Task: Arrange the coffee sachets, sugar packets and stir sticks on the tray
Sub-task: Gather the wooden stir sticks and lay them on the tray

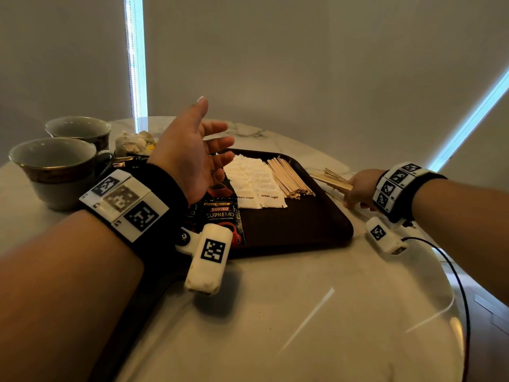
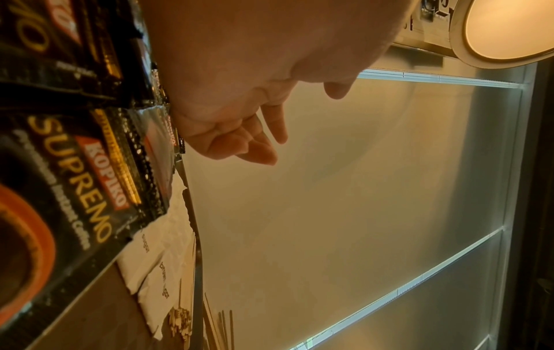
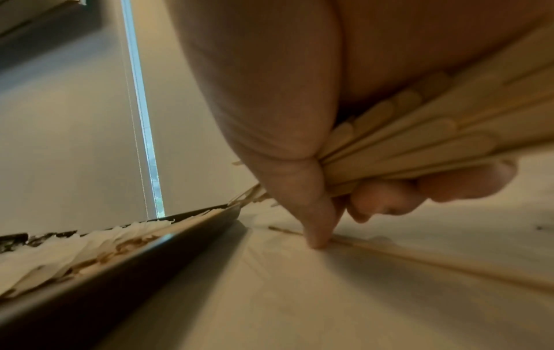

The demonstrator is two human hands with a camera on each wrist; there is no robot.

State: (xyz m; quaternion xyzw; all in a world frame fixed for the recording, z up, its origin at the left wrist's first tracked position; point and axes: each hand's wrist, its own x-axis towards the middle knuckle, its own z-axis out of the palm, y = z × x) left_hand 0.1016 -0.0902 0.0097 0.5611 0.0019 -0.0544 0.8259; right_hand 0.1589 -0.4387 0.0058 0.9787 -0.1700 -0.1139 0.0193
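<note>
A dark brown rectangular tray [image 1: 311, 230] w/ rounded corners is set on the white marble-look table [image 1: 303, 312]; everything below is placed relative to that tray.

On the tray's left part, black Kopiko Supremo coffee sachets [image 1: 220, 213] are laid overlapping. At the tray's middle, white paper brown-sugar packets [image 1: 256, 186] are arranged in two overlapping rows. Just right of those, still on the tray, a fanned row of pale wooden stir sticks [image 1: 289, 176] is laid.

The left hand [image 1: 192, 153] is held above the tray's left side, palm turned inward, fingers spread & relaxed; nothing is gripped.

The right hand [image 1: 360, 188] is placed off the tray's right edge, low on the table. A loose bundle of wooden stir sticks [image 3: 419, 142] is clutched in its curled fingers, approx. mid-length, w/ ends sticking out toward the tray's far right corner. In the right wrist view the thumb tip [image 3: 317, 239] is pressed down at another stick lying flat on the table [image 3: 449, 260].

Left of the tray, two grey cups w/ gold-patterned bands [image 1: 59, 166] are stood near each other; behind them, beyond the tray's far left corner, a heap of pale tea bags [image 1: 135, 142] is seen.
</note>
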